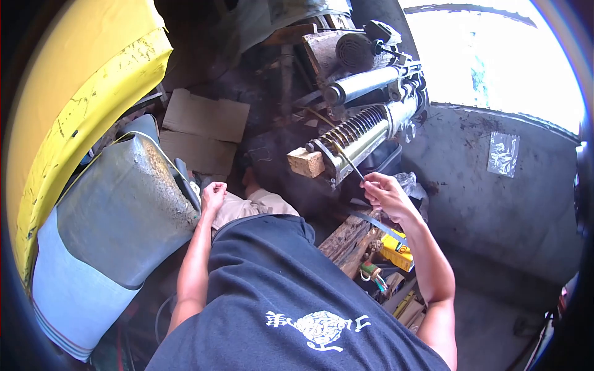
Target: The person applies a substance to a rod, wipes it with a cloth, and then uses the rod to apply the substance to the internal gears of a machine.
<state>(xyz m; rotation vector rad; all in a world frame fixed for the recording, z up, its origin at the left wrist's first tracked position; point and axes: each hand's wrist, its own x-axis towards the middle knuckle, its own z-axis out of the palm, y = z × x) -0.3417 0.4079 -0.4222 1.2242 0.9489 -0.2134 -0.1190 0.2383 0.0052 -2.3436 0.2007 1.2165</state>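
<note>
My right hand (387, 195) is closed round a thin rod (351, 162). The rod slants up and left from my fingers, across the end of a metal assembly with a coil spring (359, 128) that looks like a motorcycle suspension part. Beside the spring runs a silvery tube (365, 84). A wooden block (306, 162) sits against the assembly's near end. My left hand (214, 196) rests by my lap, fingers curled together; whatever they hold, if anything, is hidden.
Left of me stand a worn grey padded piece (124, 204) and a large yellow panel (93, 93). Flattened cardboard (204, 127) lies beyond my lap. Under my right arm are a wooden beam (349, 244), a grey strip (377, 226) and a yellow box (397, 249). A concrete wall (476, 210) closes the right side.
</note>
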